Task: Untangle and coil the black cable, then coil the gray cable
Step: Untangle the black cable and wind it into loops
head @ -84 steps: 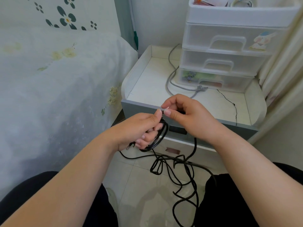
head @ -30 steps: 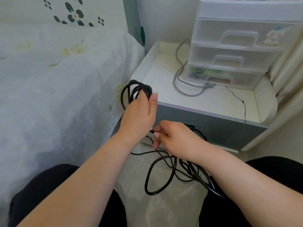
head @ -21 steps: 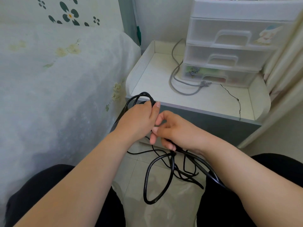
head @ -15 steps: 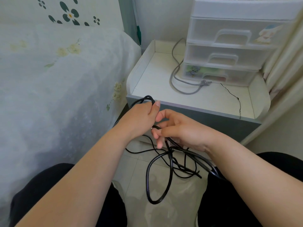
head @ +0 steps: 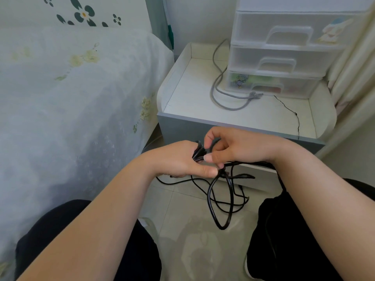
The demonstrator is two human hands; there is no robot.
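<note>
So the thin black rubbery cable (head: 220, 199) is only partly coiled: a small bundle of loops sits in the left hand (head: 178, 160), fingers curled round it, while the right hand (head: 233, 147) pinches a strand right at that bundle, thumb and forefinger pressed together. Everything else dangles in a loose snarl over the pale tiled floor (head: 182, 209) between the knees. Looks to me like the coiling step of the black one, with tangle left; next move probably needs slack fed out of the snarl without tightening a knot. The gray round cable (head: 221, 94) lies uncoiled on the white bedside table (head: 263, 116), beside the translucent plastic drawer unit (head: 284, 57).
</note>
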